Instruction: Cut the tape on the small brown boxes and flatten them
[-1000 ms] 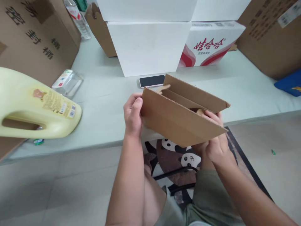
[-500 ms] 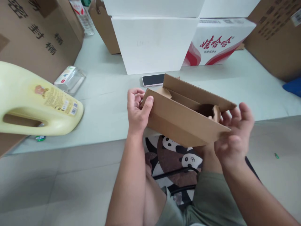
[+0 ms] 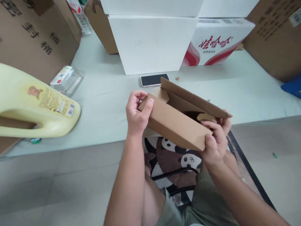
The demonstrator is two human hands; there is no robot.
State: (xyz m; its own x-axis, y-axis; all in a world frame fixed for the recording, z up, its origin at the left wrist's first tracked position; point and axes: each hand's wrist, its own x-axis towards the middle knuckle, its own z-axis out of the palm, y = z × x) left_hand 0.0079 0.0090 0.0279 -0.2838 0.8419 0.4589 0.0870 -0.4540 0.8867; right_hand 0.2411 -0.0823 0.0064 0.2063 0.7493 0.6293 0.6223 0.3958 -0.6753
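Observation:
A brown cardboard box (image 3: 176, 125) is held tilted in front of me, over my lap and the table's near edge. Its far long flap stands up, and the near long flap is bent inward over the opening. My left hand (image 3: 139, 111) grips the left end, thumb on the near flap and fingers behind. At the right end my right hand (image 3: 216, 138) is closed on the box, thumb on the near corner and fingers by the small end flap (image 3: 206, 117). The inside is dark and only partly visible.
On the pale green table (image 3: 103, 116) lie a phone (image 3: 154, 80) and a clear plastic container (image 3: 67, 80). A yellow jug (image 3: 56, 103) is at left. White cartons (image 3: 152, 44) stand behind, large brown cartons (image 3: 35, 37) at the sides. A panda-print mat (image 3: 174, 163) lies below.
My right hand has moved left and closed on the box's right end. The near long flap has folded down inward. My left hand keeps its grip.

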